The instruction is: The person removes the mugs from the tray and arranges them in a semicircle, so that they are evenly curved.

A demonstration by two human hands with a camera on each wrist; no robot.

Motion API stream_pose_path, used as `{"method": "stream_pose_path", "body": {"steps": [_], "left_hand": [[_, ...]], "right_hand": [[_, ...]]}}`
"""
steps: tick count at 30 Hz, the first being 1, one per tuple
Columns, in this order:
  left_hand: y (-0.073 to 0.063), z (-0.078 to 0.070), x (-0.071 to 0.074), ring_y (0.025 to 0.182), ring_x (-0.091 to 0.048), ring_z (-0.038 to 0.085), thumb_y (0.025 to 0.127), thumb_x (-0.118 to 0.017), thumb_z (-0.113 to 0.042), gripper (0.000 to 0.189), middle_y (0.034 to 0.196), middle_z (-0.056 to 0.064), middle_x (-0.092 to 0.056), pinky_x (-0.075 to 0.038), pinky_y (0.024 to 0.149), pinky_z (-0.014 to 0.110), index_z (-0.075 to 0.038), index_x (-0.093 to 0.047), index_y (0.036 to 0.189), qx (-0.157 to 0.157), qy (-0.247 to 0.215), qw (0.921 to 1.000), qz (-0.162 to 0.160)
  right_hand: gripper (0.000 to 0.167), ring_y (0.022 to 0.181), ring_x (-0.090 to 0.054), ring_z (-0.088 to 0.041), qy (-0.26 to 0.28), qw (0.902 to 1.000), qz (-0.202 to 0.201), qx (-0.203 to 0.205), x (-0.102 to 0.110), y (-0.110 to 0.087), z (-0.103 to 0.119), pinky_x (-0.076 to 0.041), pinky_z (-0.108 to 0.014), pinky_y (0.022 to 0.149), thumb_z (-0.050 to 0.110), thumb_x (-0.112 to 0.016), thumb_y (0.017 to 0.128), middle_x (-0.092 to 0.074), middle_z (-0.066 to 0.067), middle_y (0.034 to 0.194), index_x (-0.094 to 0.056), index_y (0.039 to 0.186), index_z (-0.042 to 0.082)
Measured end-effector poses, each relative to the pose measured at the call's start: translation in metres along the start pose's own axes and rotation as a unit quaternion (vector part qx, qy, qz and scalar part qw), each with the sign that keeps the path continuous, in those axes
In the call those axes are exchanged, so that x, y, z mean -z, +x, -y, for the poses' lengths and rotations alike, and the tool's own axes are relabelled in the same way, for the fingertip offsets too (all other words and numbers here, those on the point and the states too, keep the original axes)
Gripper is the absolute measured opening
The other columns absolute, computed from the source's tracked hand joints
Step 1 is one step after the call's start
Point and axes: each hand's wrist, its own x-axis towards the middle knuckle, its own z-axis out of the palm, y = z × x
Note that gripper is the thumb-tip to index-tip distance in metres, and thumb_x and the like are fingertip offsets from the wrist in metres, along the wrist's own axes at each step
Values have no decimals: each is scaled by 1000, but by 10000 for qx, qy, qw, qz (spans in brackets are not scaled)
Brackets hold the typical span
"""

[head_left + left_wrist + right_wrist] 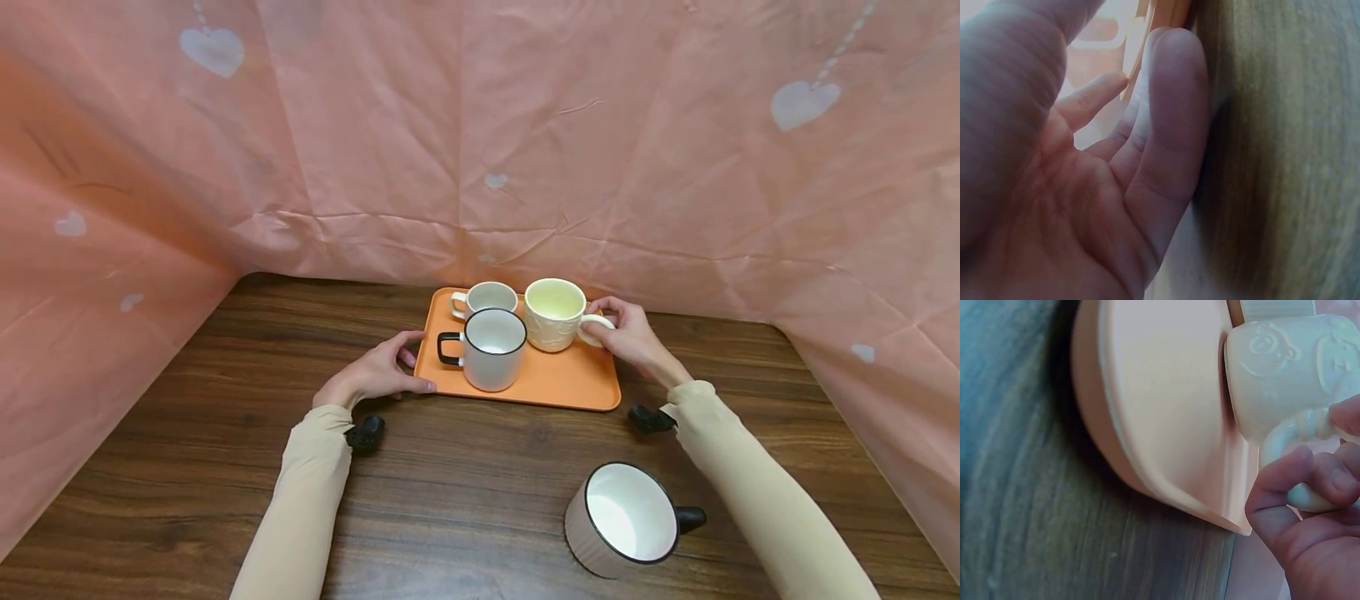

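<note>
An orange tray [570, 379] lies on the wooden table with three mugs upright on it. My left hand [375, 369] holds the tray's left front corner, thumb at the front rim and fingers along the left edge. My right hand [633, 333] grips the handle of a cream mug with raised patterns [551, 329], at the tray's back right; the mug's embossed side [1291, 369] shows in the right wrist view. Left of it stands a white mug with black rim and handle [491, 367]. Behind that, a small white mug [491, 293] is partly hidden.
A larger ribbed mug with a black rim and handle [588, 533] stands on the table [465, 483] near the front, beside my right forearm. Pink cloth [390, 167] with white hearts hangs behind and along both sides of the table.
</note>
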Motion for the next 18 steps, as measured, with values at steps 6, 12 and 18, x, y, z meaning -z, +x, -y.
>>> {"method": "stream_pose_path", "body": {"steps": [6, 12, 18], "left_hand": [[0, 0, 0, 73, -58, 16, 82, -88, -27, 94, 118, 13, -53, -56, 68, 29, -18, -34, 158, 0, 14, 10000, -4], [0, -1, 0, 74, -58, 16, 82, -87, -28, 94, 119, 13, -53, -56, 69, 28, -17, -33, 159, 13, 46, 10000, 3], [-1, -1, 0, 74, -58, 16, 83, -87, -28, 94, 120, 14, -52, -55, 68, 28, -17, -33, 159, 6, 55, 10000, 2]], "right_hand": [[25, 60, -55, 0, -155, 9997, -146, -83, 1, -8, 1, -48, -19, 54, 13, -69, 95, -65, 11, 69, -56, 111, -2], [28, 60, -55, 0, -190, 9996, -177, -145, 4, -14, 2, -48, -18, 53, 13, -71, 94, -64, 15, 67, -56, 110, -4], [26, 58, -57, -7, -338, 9992, -165, -135, 6, -21, 3, -52, -23, 53, 10, -70, 94, -63, 12, 65, -57, 111, -5]]}}
